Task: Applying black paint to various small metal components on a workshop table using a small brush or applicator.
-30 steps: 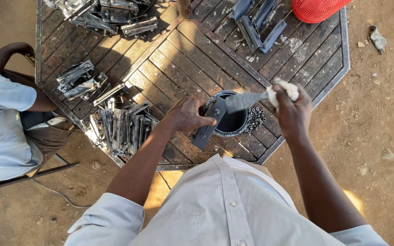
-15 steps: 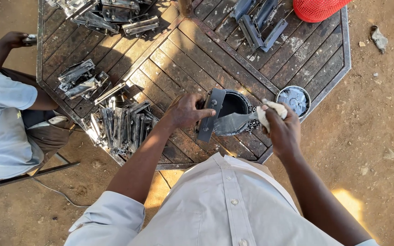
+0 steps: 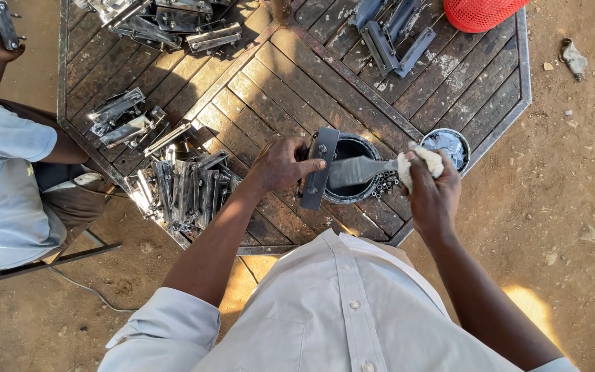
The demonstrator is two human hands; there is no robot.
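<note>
My left hand (image 3: pixel 282 165) grips a flat dark metal plate (image 3: pixel 319 169) with bolt holes, held on edge against the rim of an open paint can (image 3: pixel 352 180). My right hand (image 3: pixel 432 187) holds a paintbrush (image 3: pixel 366 169) by a handle wrapped in pale rag; its dark wet bristles lie over the can and reach toward the plate. The can's lid (image 3: pixel 447 145), smeared grey, lies just right of the can near the table edge.
The slatted octagonal table (image 3: pixel 290 76) carries heaps of metal brackets at left (image 3: pixel 180 182), top (image 3: pixel 173 24) and top right (image 3: pixel 394 34). A red mesh basket (image 3: pixel 480 10) sits at the far corner. A seated person (image 3: pixel 8 172) at left holds up a bracket (image 3: pixel 5 24). Dirt ground surrounds.
My right hand brought the brush from above the can down toward its right side, then levelled it over the can against the plate. The lid came into view.
</note>
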